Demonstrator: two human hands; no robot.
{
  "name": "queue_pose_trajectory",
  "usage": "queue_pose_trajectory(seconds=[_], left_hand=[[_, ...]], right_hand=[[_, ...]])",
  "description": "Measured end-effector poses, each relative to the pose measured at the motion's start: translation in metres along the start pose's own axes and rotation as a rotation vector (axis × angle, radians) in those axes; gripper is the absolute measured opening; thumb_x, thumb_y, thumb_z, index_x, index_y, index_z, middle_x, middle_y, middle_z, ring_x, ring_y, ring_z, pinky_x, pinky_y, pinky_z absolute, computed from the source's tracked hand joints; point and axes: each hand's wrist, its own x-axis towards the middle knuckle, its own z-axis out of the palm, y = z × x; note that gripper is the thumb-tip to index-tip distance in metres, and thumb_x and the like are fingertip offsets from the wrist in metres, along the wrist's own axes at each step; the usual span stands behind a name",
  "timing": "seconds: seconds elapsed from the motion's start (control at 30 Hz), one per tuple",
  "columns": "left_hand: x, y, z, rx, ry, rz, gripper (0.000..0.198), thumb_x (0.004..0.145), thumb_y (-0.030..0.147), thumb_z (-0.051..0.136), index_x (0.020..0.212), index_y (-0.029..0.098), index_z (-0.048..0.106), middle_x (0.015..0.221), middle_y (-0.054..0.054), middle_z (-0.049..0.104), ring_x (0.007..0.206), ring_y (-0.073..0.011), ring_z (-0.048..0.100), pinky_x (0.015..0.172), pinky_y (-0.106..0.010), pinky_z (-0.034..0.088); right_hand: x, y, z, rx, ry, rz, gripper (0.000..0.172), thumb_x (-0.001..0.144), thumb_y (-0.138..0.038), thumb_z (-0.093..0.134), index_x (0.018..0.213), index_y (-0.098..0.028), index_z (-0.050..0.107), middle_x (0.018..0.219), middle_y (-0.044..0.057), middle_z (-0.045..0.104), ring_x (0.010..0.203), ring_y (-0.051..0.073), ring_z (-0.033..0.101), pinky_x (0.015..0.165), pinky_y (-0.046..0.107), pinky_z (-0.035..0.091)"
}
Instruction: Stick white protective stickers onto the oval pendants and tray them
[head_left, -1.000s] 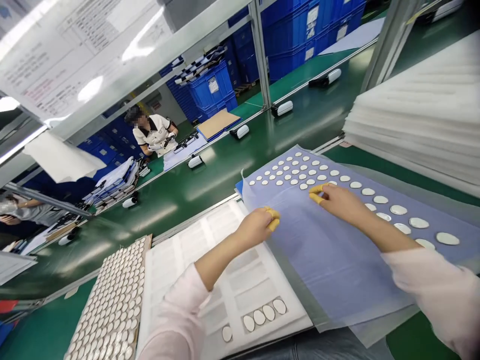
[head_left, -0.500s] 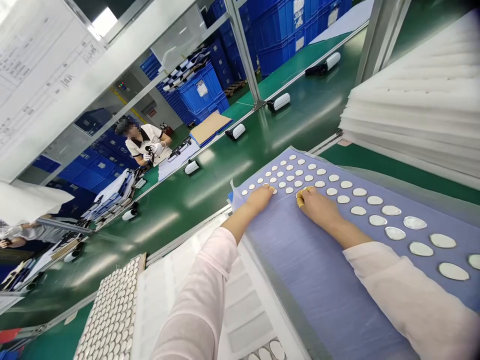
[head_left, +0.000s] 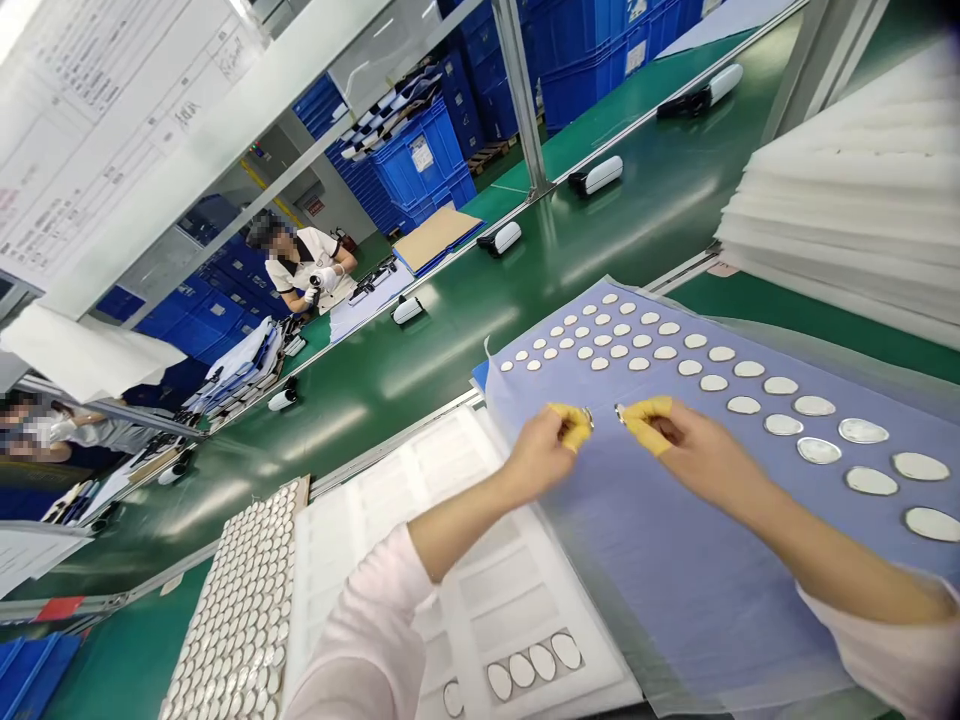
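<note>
My left hand (head_left: 546, 450) and my right hand (head_left: 694, 447) hover close together above a pale blue sheet (head_left: 660, 540) that carries rows of small white oval discs (head_left: 679, 352). Both hands wear yellow finger cots. Each pinches a small oval disc edge-on between thumb and forefinger, the left disc (head_left: 589, 417) and the right disc (head_left: 619, 412) almost touching. A white tray (head_left: 480, 560) with rectangular pockets lies under my left forearm, and a few discs (head_left: 534, 662) sit in its near pocket.
A board packed with discs (head_left: 234, 610) lies at the lower left. A stack of white foam sheets (head_left: 847, 215) stands at the right. A green conveyor belt (head_left: 420, 350) runs behind, with people working across it and blue crates beyond.
Both hands reached to the far rows of discs, then pulled back toward me, each now lifted with a disc pinched in its fingertips.
</note>
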Motion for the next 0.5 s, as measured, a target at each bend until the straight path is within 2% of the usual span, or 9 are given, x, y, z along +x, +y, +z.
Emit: queue_pose_trajectory(seconds=[0.1, 0.2, 0.27, 0.33, 0.5], left_hand=[[-0.073, 0.017, 0.005, -0.482, 0.019, 0.019, 0.01, 0.097, 0.025, 0.049, 0.09, 0.018, 0.05, 0.087, -0.003, 0.057, 0.082, -0.0138, 0.054, 0.084, -0.029, 0.048], [-0.128, 0.024, 0.013, -0.691, 0.048, 0.012, 0.027, 0.097, 0.044, 0.053, 0.089, 0.019, 0.049, 0.086, -0.002, 0.053, 0.08, -0.014, 0.051, 0.083, -0.032, 0.047], [-0.155, 0.024, 0.02, -0.755, 0.074, -0.008, 0.032, 0.096, 0.05, 0.054, 0.091, 0.018, 0.049, 0.089, -0.003, 0.051, 0.08, -0.0137, 0.051, 0.081, -0.033, 0.047], [-0.175, 0.021, 0.027, -0.826, 0.102, -0.031, 0.029, 0.097, 0.047, 0.056, 0.093, 0.018, 0.05, 0.093, -0.004, 0.05, 0.081, -0.0128, 0.052, 0.081, -0.033, 0.048], [-0.212, 0.023, 0.036, -1.062, 0.152, -0.032, 0.022, 0.095, 0.039, 0.061, 0.098, 0.019, 0.052, 0.104, -0.005, 0.046, 0.087, -0.0131, 0.056, 0.083, -0.033, 0.051]], right_hand=[[-0.063, -0.016, 0.013, 0.181, -0.003, -0.079, 0.024, 0.094, -0.045, 0.047, 0.086, -0.025, 0.057, 0.088, 0.002, 0.063, 0.078, 0.017, 0.06, 0.075, 0.028, 0.053], [-0.11, -0.029, 0.033, 0.512, -0.046, -0.16, 0.023, 0.091, -0.045, 0.059, 0.079, -0.026, 0.06, 0.081, 0.002, 0.06, 0.074, 0.018, 0.059, 0.069, 0.027, 0.053], [-0.132, -0.036, 0.046, 0.628, -0.11, -0.181, 0.02, 0.092, -0.042, 0.062, 0.078, -0.026, 0.062, 0.078, 0.001, 0.059, 0.073, 0.018, 0.059, 0.067, 0.027, 0.053], [-0.148, -0.041, 0.055, 0.689, -0.163, -0.186, 0.019, 0.092, -0.04, 0.063, 0.079, -0.027, 0.063, 0.078, 0.001, 0.058, 0.073, 0.018, 0.059, 0.067, 0.027, 0.053], [-0.18, -0.048, 0.069, 0.766, -0.193, -0.124, 0.02, 0.092, -0.043, 0.065, 0.078, -0.027, 0.065, 0.079, 0.001, 0.054, 0.072, 0.018, 0.055, 0.066, 0.028, 0.052]])
